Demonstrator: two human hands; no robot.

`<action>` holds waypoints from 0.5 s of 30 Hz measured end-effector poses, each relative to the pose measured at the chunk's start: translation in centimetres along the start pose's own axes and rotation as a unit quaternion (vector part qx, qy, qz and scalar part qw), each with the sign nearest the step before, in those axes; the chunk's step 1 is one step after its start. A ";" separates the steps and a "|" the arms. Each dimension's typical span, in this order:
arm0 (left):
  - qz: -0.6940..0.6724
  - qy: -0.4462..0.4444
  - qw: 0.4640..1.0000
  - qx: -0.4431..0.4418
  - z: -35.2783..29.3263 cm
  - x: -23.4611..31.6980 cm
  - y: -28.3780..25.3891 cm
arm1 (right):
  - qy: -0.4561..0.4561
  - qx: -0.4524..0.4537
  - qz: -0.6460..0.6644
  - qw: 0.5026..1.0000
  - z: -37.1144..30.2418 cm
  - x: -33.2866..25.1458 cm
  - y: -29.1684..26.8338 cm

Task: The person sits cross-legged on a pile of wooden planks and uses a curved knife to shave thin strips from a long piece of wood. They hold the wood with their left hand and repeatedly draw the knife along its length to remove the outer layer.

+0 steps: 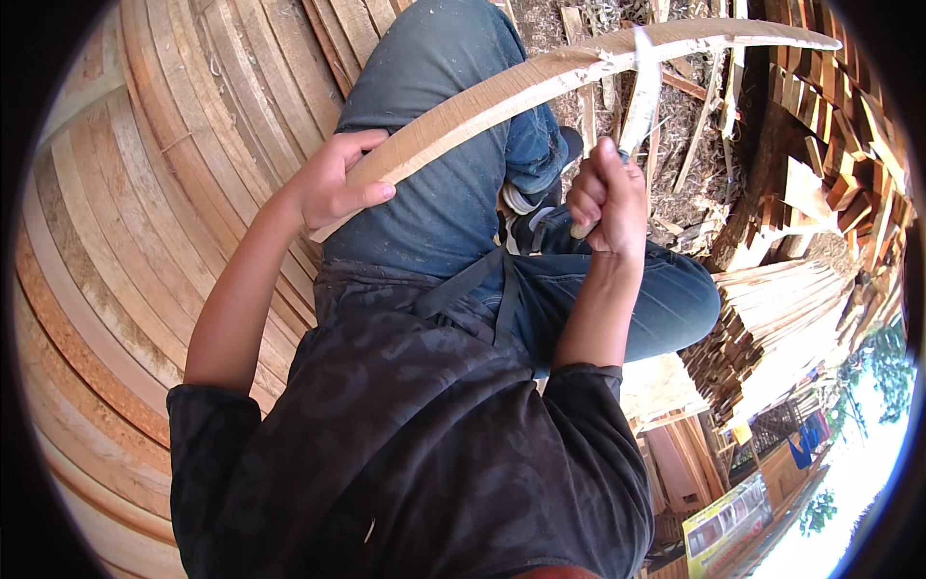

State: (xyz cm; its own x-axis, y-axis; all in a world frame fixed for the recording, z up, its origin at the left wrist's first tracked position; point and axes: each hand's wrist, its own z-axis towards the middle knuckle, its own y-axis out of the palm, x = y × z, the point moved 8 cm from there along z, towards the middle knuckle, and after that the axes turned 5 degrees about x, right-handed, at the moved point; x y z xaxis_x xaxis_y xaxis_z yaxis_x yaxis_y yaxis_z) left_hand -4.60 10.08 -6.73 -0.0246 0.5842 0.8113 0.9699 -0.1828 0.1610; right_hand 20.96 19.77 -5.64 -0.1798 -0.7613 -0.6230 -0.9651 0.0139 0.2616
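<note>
A long wooden slat point(502, 92) lies slantwise over my bent left thigh and reaches to the upper right; the lens bends its shape. Around its near end my left hand point(333, 183) is closed, with the thumb on top. My right hand point(614, 198) is a fist on the handle of a knife point(643, 106), whose butt shows below the fingers. The bright blade points away from me and crosses the slat's edge near its far half. Whether the blade cuts into the wood or only lies against it, I cannot tell. Small shavings cling to the slat by the blade.
Stacked boards point(125, 222) fill the left side, close to my left arm. Wood scraps and shavings point(699, 159) litter the ground beyond my shoes point(531, 217). Piles of cut wood point(772, 328) stand at the right, with a yellow-edged sign point(728, 521) farther down.
</note>
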 end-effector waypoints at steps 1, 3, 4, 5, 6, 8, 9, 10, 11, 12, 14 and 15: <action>0.004 0.003 1.000 -0.005 0.1 -0.2 -0.2 | -0.042 0.031 0.207 0.977 1.0 -1.7 -3.4; 0.006 0.006 1.000 0.006 -0.5 -0.7 0.0 | -0.173 0.091 0.358 0.913 0.8 -6.3 -11.0; 0.006 0.014 1.000 0.009 -0.2 -0.5 0.1 | -0.219 0.054 0.406 0.886 -0.1 -8.2 -14.7; 0.009 0.022 1.000 0.021 -0.2 -0.5 0.0 | -0.242 0.020 0.417 0.876 -1.1 -9.6 -16.0; 0.021 0.022 0.999 0.031 -0.2 -0.5 0.0 | -0.235 -0.031 0.406 0.883 -2.5 -10.6 -14.1; 0.042 0.024 0.998 0.048 -0.1 -0.4 0.1 | -0.172 -0.072 0.343 0.921 -3.7 -10.0 -9.2; 0.060 0.025 0.996 0.056 -0.4 -0.1 0.3 | -0.116 -0.121 0.323 0.932 -3.8 -8.3 -6.2; 0.074 0.029 0.995 0.055 -0.2 0.4 0.4 | -0.065 -0.161 0.297 0.939 -4.5 -6.6 -3.2; 0.090 0.031 0.994 0.056 -0.2 0.7 0.4 | -0.001 -0.180 0.214 0.960 -4.9 -4.5 -0.3; 0.099 0.039 0.993 0.057 -0.2 0.7 0.4 | 0.064 -0.200 0.132 0.969 -5.3 -2.2 2.0; 0.119 0.055 0.990 0.058 0.0 0.8 0.3 | 0.160 -0.217 -0.026 0.963 -4.8 1.6 4.5; 0.123 0.053 0.989 0.064 -0.2 0.6 0.2 | 0.101 -0.137 -0.054 0.984 -2.8 1.0 3.1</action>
State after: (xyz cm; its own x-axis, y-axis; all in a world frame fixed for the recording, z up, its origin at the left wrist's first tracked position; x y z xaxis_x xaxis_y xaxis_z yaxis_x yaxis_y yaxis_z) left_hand -4.51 10.26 -6.12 0.1965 0.4475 0.8724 0.9724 -0.2030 -0.1149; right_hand 18.31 17.25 -3.33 -0.0114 -0.8628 -0.5055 -0.8842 -0.2274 0.4080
